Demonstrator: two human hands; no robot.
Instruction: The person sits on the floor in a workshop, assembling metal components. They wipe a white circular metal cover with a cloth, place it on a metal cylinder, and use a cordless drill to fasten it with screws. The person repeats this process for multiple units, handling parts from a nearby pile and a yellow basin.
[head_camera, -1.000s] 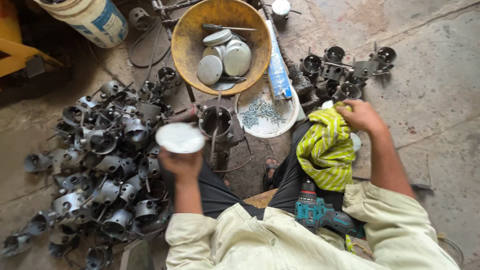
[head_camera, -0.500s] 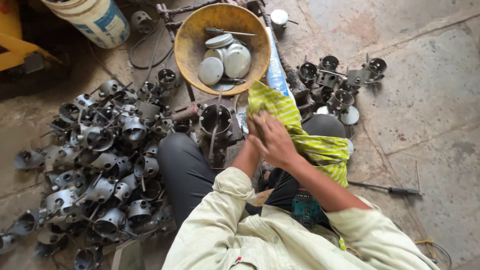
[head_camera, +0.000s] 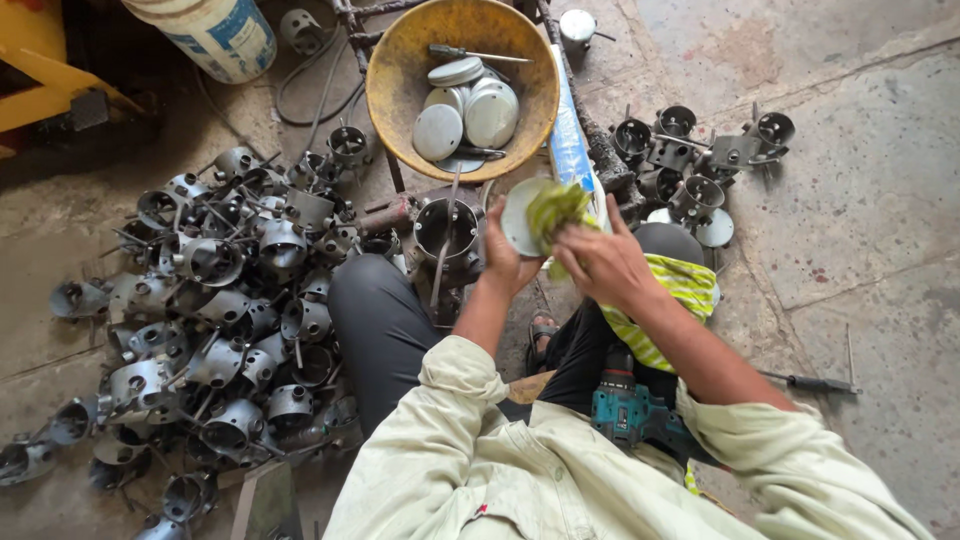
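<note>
- Head view, frame centre: the left hand has its grip closed on the edge of a round metal disc; the right hand presses a bunched yellow-green striped cloth onto its face.
- Risk: held by 1 edge only, the disc could slip under the cloth's push and drop onto the open metal housing just below-left.

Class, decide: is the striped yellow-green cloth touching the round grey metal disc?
Touching. The head view shows the cloth pressed onto the disc by the right hand.
</note>
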